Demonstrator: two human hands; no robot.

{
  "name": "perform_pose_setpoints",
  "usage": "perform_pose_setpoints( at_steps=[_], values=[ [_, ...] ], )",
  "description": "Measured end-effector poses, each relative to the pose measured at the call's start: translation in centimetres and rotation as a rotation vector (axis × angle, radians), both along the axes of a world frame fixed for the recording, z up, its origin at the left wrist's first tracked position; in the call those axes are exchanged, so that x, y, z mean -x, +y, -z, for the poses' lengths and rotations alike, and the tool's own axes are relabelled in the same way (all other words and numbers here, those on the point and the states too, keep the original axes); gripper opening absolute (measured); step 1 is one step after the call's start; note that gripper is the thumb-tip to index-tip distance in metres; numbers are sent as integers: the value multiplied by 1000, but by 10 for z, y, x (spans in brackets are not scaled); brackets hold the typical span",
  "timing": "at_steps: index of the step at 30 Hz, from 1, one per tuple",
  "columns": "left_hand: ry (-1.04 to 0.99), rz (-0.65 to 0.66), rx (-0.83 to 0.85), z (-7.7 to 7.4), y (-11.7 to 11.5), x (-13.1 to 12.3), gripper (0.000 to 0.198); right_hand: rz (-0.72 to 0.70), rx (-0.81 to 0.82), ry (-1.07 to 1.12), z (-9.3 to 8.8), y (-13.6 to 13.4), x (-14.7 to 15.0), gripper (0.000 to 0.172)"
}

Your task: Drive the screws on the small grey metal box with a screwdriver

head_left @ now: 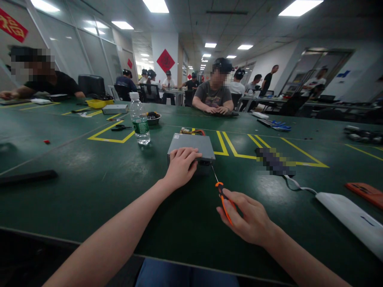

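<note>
Little can be read here. A red diamond-shaped paper sign [165, 60] hangs on the white pillar at the back of the room and bears a dark character, too small to make out. A smaller red diamond sign [129, 63] hangs on the glass partition to the left, also illegible. At the top left, a red banner [12, 26] on the wall carries gold characters that stay unreadable. The clear plastic water bottle [139, 118] on the green tabletop [74, 175] wears a green label whose print is too fine to read.
</note>
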State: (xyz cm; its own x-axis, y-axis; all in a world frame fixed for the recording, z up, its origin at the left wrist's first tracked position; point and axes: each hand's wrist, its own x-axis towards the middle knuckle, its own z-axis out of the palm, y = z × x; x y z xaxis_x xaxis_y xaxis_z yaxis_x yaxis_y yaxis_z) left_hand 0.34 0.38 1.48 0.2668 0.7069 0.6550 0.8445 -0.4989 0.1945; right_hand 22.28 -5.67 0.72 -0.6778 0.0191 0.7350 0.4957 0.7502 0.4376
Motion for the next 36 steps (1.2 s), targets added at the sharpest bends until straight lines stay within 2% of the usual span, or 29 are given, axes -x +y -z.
perform_pose_setpoints(
  at_steps=[3, 7, 14, 26, 36],
  values=[
    [1, -1, -3, -1, -1, 0, 25, -9, -7, 35, -1, 3, 3, 6],
    [1, -3, -2, -1, -1, -1, 25, 13, 71, 45, -1, 5, 5, 9],
    [1, 12, 8, -1, -1, 1, 26, -163, 145, -19, -2, 1, 10, 15],
    [2, 7, 31, -3, -2, 0, 26, -104, 204, -70, 8, 9, 15, 15],
    [-2, 11, 25, -4, -2, 1, 26, -78, 125, -154, -1, 4, 24, 11]
  ],
)
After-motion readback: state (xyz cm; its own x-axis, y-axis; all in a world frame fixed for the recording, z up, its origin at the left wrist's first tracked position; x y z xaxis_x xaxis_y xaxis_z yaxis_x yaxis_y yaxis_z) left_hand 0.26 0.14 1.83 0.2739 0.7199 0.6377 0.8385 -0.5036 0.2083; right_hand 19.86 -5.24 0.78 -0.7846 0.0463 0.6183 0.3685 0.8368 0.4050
